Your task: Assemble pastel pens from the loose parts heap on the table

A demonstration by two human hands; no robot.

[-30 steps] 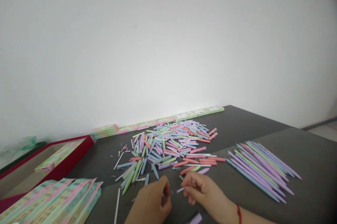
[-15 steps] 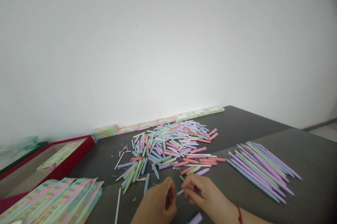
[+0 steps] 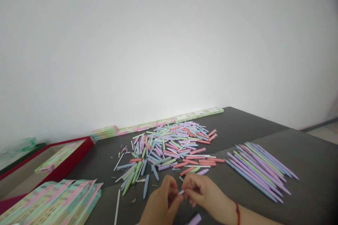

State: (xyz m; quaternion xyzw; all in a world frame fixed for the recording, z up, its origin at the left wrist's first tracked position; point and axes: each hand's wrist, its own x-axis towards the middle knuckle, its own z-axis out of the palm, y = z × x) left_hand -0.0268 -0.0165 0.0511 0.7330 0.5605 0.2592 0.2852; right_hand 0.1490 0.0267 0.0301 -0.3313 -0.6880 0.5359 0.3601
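Observation:
Close together above the dark table point(image 3: 211, 211), my two hands meet at a small, thin purple-white piece point(image 3: 181, 192), perhaps a pen part. My right hand point(image 3: 203, 193), with a red cord at its wrist, pinches one end of it. The fingers of my left hand point(image 3: 165, 200) are closed at the other end; what else they hold is hidden. Below the hands lies a purple tube point(image 3: 194, 219), cut off by the frame. Just beyond them spreads a pile of pastel pen parts point(image 3: 161, 149), with a loose blue barrel point(image 3: 146, 186) left of my left hand.
A row of assembled pens point(image 3: 258, 172) lies at right. Flat printed packets point(image 3: 52, 202) are stacked at front left, beside a red-rimmed box point(image 3: 84, 147) holding more. Printed boxes point(image 3: 185, 116) line the wall. A white stick point(image 3: 117, 207) lies near the packets.
My left hand has moved right and up to my right hand. Its fingers now close at the small purple piece, which stood apart from them a second ago. My right hand has hardly moved.

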